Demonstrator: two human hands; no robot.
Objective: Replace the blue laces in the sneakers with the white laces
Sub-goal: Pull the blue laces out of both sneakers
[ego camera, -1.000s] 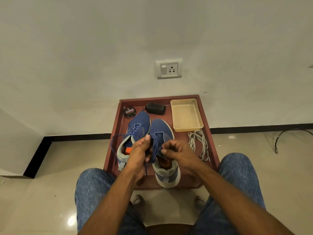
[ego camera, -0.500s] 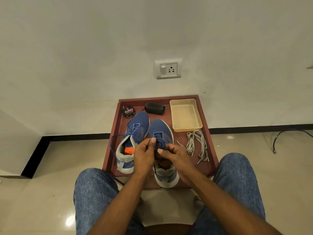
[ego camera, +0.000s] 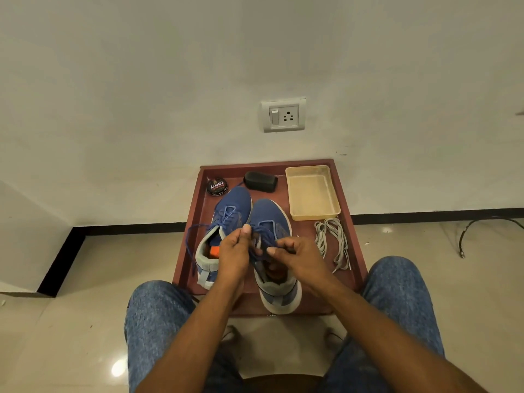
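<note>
The blue lace (ego camera: 262, 236) of the right sneaker (ego camera: 272, 251) sits in the middle of the frame, partly threaded in the eyelets, and both hands work on it. The left hand (ego camera: 234, 252) pinches a strand between thumb and curled fingers (ego camera: 246, 229), and the right hand (ego camera: 297, 255) seems to pinch another strand near the tongue, fingers curled. The lace is thin, soft and light; I judge it will slide easily, so it is better to hold it close to the eyelet and pull one crossing at a time. The left sneaker (ego camera: 224, 222) stands just beside, its lace loose, one loop hanging over the tray (ego camera: 344, 222) edge at left. The white laces (ego camera: 333, 241) lie in a bundle to the right, below a yellow bin (ego camera: 312, 192). A polish tin (ego camera: 217, 187) and a black brush (ego camera: 260, 181) are at the upper part of the tray. The hands hide the upper eyelets, so how many are already free I cannot tell.
</note>
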